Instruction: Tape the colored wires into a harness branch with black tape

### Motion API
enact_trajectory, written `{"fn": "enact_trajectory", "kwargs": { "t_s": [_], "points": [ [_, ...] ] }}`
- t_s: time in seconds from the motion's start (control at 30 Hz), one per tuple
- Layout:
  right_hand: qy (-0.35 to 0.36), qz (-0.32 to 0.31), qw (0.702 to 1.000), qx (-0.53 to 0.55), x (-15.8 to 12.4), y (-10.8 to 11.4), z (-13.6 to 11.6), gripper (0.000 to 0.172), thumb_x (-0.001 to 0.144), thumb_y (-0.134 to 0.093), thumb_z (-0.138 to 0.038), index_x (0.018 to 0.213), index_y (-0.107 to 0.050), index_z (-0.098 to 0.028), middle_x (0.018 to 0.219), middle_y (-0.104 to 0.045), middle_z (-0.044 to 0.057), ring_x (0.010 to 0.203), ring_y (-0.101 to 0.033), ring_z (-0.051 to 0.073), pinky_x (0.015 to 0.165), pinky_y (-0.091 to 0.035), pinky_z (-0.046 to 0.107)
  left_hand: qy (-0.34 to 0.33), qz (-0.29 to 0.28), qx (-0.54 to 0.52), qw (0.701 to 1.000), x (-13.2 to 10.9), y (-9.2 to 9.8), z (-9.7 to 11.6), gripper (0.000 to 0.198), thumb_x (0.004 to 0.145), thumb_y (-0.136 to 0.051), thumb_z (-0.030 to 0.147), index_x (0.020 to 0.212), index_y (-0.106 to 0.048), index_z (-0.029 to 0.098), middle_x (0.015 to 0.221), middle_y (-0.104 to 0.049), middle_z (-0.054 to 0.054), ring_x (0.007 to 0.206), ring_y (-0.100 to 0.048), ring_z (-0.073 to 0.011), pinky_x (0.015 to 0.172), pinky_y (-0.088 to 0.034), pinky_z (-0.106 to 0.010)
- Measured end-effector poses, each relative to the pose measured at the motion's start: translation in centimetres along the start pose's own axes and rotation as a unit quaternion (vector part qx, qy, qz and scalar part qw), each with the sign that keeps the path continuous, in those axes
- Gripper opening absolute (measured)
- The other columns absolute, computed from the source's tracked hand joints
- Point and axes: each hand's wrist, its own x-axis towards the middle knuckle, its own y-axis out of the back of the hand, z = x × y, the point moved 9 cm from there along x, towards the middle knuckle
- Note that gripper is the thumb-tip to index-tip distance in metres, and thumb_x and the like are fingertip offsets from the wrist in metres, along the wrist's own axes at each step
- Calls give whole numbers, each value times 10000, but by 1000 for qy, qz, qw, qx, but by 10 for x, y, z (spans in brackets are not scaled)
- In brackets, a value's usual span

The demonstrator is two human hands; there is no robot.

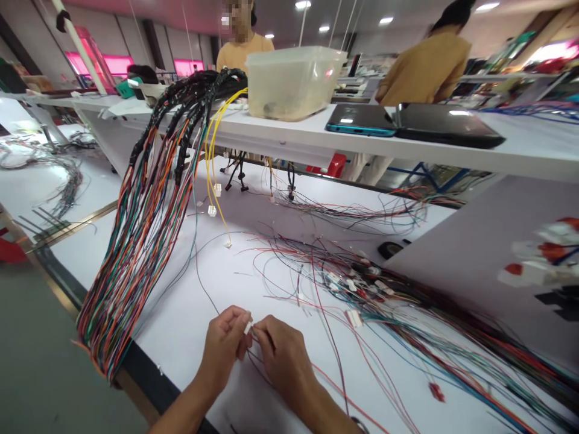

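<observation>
My left hand [225, 343] pinches a small white connector [248, 327] just above the white table [217, 283]. My right hand [281, 355] is closed right beside it, fingertips meeting the connector and gripping a thin wire [337, 355] that trails off to the right. Both hands sit near the table's front edge. A thick bundle of multicoloured wires [136, 235] hangs from the shelf down over the table edge, left of my hands. Several loose wires with white connectors [362, 283] lie tangled to the right.
A raised white shelf [520, 150] carries a translucent plastic bin [292, 81], a phone [359, 119] and a dark tablet [446, 125]. Yellow wires [212, 157] dangle from it. Two people in mustard shirts [425, 66] work behind the shelf. Another wire-strewn table [40, 175] stands left.
</observation>
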Motion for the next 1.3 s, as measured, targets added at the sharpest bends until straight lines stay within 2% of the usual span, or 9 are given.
{"fn": "enact_trajectory", "kwargs": {
  "t_s": [0.13,0.27,0.47,0.67,0.9,1.03,1.13,1.23,1.3],
  "points": [
    [-4,-13,1000,4,-1,0,-3,259,944,-381,-243,750,-546,-195,681,-627,7,616,-570,142,601,-393,229,-22,13,19,999,2,6,12,292,828,-583,428,717,-575,158,439,-464,67,369,-322,-41,398,-214,-179],
    [-14,-115,991,-67,-13,-3,-3,185,956,-384,-245,972,-565,-215,815,-681,21,698,-628,181,595,-388,253,-52,53,-1,997,7,21,26,272,798,-638,406,721,-608,147,462,-459,63,395,-296,-27,401,-208,-159],
    [-92,-170,979,-65,-31,2,15,283,999,-293,-268,897,-551,-212,815,-681,9,687,-629,159,596,-392,236,80,-10,-180,980,-1,-6,-8,329,677,-774,377,872,-705,122,560,-520,34,477,-387,-32,455,-345,-128],
    [-103,-182,975,-81,-55,21,34,267,985,-315,-273,945,-571,-211,801,-689,20,696,-642,165,608,-417,230,61,86,-214,971,-2,1,-11,305,581,-839,329,776,-734,119,802,-673,-36,771,-594,-116,763,-509,-169],
    [-149,-80,985,43,-93,49,54,339,985,-266,-267,923,-594,-208,656,-605,-17,558,-548,114,523,-390,186,68,4,-279,958,-2,-59,-5,320,784,-663,347,1065,-655,194,976,-682,-95,949,-626,-214,861,-523,-354],
    [-158,-52,984,58,-90,49,49,303,970,-317,-260,897,-605,-197,641,-578,-18,559,-536,114,522,-406,185,28,-28,-255,966,-11,-93,9,202,816,-625,354,953,-633,206,776,-619,-19,696,-598,-150,667,-539,-290],
    [-94,-25,995,22,-83,88,30,184,919,-454,-278,946,-612,-187,851,-642,47,770,-604,158,672,-478,226,13,-86,-241,967,-11,-113,24,108,840,-601,307,835,-605,198,582,-432,48,487,-406,-82,458,-417,-191],
    [-62,62,995,-44,-101,175,29,205,937,-423,-260,921,-620,-206,931,-656,65,901,-602,170,822,-476,270,9,-121,-232,965,-8,-125,34,132,871,-548,308,882,-609,191,573,-359,50,477,-319,-82,420,-356,-186],
    [-127,104,977,-135,-134,236,55,231,932,-420,-270,859,-634,-218,864,-662,58,814,-618,174,779,-490,289,14,-133,-232,964,-5,-130,35,158,878,-526,319,932,-610,196,598,-373,38,500,-326,-93,432,-360,-195]
  ]
}}
